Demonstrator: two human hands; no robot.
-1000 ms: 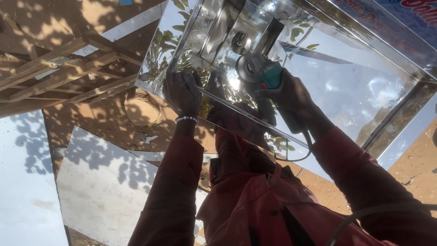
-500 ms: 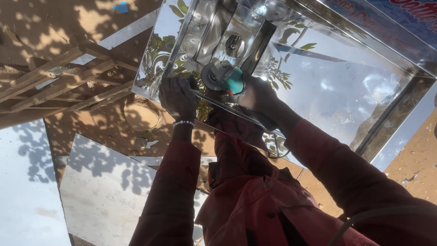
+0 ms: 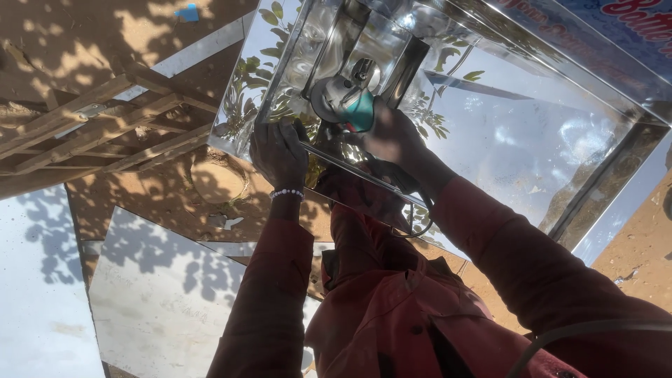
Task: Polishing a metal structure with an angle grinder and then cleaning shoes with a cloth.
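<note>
Nearest, two flat metal sheets lying on the ground at lower left. Next, one left hand, beaded bracelet at the wrist, fingers curled over the near rim of one mirror-bright steel box. One right hand, fingers wrapped around one teal angle grinder, its disc inside the box. Farthest, one wooden frame on sandy ground.

Bare reddish earth lies in strong sun, dappled with leaf shadows. A wooden frame of slats rests on it. Just below the frame, pale flat metal sheets lie on the ground, shadows across them. Beyond the frame, near the top edge, sits a small blue scrap.
</note>
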